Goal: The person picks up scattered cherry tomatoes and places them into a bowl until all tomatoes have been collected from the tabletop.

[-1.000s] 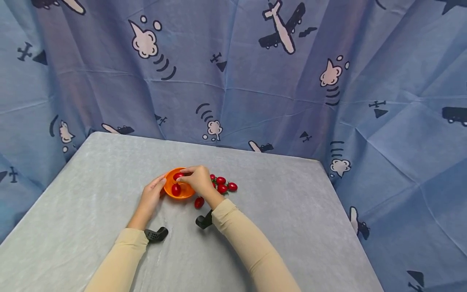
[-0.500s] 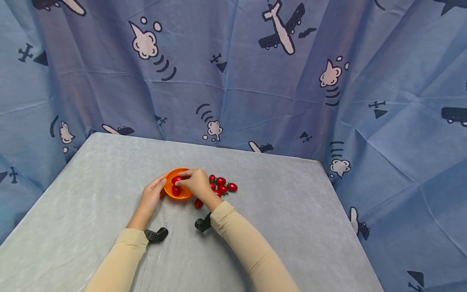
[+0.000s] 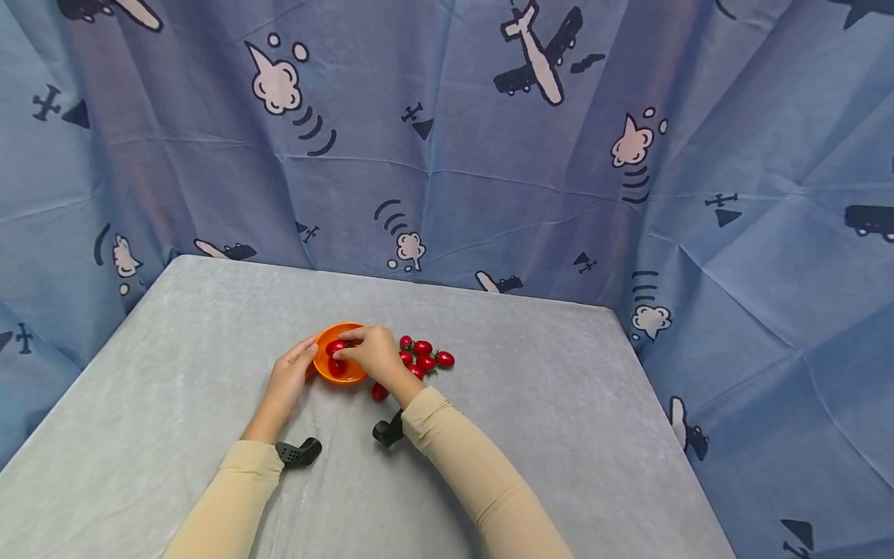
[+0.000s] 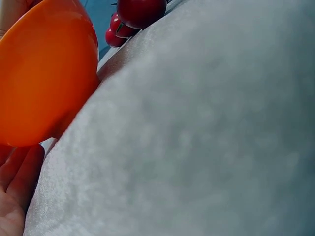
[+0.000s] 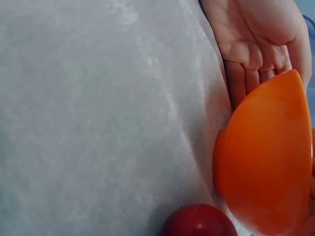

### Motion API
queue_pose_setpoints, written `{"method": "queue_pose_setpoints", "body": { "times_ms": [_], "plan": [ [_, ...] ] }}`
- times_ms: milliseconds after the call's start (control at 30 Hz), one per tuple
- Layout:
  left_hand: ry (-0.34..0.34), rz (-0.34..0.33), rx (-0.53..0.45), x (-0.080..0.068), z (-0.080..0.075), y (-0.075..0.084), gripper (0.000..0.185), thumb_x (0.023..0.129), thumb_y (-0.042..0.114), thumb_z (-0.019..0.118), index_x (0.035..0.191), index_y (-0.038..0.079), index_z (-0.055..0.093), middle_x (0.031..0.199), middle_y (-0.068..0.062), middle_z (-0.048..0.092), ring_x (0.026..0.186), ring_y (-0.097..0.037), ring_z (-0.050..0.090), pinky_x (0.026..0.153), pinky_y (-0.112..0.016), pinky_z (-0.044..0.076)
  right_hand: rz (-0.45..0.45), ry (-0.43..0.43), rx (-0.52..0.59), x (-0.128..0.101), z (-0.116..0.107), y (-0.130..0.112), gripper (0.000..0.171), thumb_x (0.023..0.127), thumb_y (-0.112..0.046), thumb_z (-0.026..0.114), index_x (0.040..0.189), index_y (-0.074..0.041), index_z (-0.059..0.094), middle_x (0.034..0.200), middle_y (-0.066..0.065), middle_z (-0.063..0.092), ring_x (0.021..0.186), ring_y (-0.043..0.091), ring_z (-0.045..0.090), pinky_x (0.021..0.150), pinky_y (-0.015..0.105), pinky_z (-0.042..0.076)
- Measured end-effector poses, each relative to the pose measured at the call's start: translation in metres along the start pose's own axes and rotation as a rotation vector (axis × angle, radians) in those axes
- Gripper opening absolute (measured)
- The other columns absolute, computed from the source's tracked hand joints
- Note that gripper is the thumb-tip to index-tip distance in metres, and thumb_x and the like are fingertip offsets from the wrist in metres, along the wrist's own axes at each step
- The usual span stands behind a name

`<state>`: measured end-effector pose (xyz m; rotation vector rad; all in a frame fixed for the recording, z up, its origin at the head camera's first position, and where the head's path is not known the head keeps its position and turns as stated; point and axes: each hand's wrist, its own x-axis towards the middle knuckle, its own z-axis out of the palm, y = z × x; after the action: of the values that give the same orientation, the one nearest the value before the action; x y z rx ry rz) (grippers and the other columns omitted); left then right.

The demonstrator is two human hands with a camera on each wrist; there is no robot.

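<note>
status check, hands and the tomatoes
Left hand open, steadying orange bowl. Right hand over bowl, pinching a tomato. Loose tomatoes beside; nothing blocking.

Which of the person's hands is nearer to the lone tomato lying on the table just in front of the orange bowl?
Right. The right hand reaches over the orange bowl, its wrist directly above the lone tomato. The left hand rests against the bowl's far side, away from the tomato.

A small orange bowl (image 3: pixel 337 365) stands upright on the grey surface (image 3: pixel 545 404), with two red cherry tomatoes (image 3: pixel 336 367) inside it. More tomatoes with green stems lie in a loose cluster (image 3: pixel 422 355) just to its right, and a single one (image 3: pixel 379 392) lies near the bowl's front right.
</note>
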<state>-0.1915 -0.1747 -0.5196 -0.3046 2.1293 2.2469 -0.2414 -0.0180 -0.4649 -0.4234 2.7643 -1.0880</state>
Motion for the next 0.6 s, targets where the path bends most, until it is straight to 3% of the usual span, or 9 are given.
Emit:
{"method": "queue_pose_setpoints", "body": {
  "times_ms": [600],
  "plan": [
    [0.004,0.022,0.019,0.0014,-0.0001,-0.0029,0.051,0.107,0.033,0.042,0.15,0.005,0.043,0.155,-0.014,0.043,0.105,0.016,0.053,0.09,-0.003,0.044,-0.013,0.006,0.036,-0.0012,-0.003,-0.0003,0.031,0.083,-0.021,0.081,0.112,-0.013,0.078,0.119,0.005,0.074,0.118,0.02,0.064,0.1,0.029,0.053]
  ]
}}
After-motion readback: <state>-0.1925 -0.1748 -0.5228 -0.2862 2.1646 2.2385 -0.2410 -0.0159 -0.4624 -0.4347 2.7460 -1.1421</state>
